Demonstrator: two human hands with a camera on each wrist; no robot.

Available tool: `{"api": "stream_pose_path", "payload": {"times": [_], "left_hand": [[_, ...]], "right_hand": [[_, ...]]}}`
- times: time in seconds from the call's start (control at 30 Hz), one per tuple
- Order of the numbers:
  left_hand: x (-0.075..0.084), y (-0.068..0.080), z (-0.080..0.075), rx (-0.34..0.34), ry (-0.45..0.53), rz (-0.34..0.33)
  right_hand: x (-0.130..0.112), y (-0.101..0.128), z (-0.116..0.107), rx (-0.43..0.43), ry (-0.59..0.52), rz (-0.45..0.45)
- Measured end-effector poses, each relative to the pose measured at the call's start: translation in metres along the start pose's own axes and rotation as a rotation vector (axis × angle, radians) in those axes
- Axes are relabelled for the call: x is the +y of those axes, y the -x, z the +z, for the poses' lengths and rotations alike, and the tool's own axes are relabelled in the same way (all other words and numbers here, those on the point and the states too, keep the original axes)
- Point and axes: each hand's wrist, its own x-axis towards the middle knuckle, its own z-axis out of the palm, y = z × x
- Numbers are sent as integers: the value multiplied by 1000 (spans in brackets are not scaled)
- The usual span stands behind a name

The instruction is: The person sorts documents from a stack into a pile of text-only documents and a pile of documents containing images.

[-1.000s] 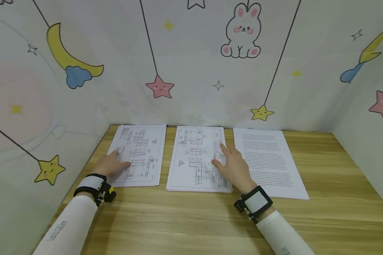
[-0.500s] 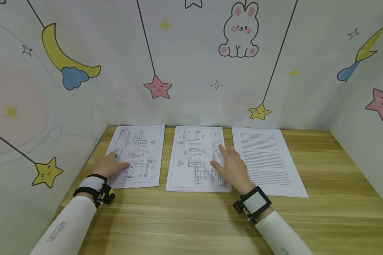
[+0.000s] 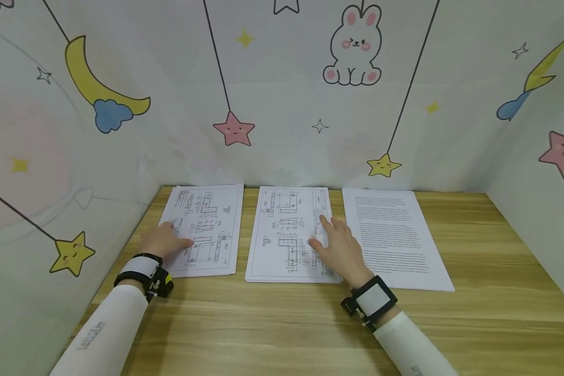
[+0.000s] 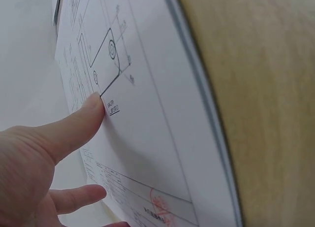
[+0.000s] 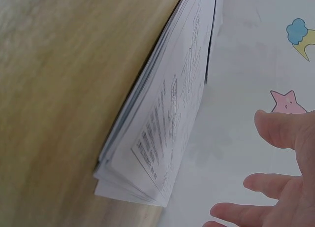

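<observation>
On the left lies a stack of paper sheets point(image 3: 230, 219) printed with technical drawings. My left hand point(image 3: 161, 242) rests at its left side; in the left wrist view the thumb point(image 4: 91, 109) meets the drawing, the other fingers spread below it. A second stack of drawings point(image 3: 262, 261) lies in the middle. Over its right edge my right hand point(image 3: 342, 251) hovers with fingers apart and nothing in them. The right wrist view shows that hand raised off the middle stack point(image 5: 157, 123), whose sheet edges are slightly uneven.
To the right lies a stack of sheets with printed text point(image 3: 390, 235), partly behind my right hand. All three stacks lie on a wooden table point(image 3: 263, 329), near a white cloth backdrop point(image 3: 282, 83) with stars, a moon and a rabbit.
My left wrist and forearm have shifted slightly right, and the right hand has moved a touch left. The stacks lie as before; the head view has swayed a little.
</observation>
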Motion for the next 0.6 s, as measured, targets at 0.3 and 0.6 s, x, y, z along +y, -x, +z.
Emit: {"api": "stream_pose_path", "payload": {"times": [0.3,0.6], "left_hand": [[-3,-4,-2,-2,82,-3],[-11,-5,-1,-17,178,5]], "right_hand": [[3,-1,1,-15,3,11],[4,0,5,-24,4,13]]}}
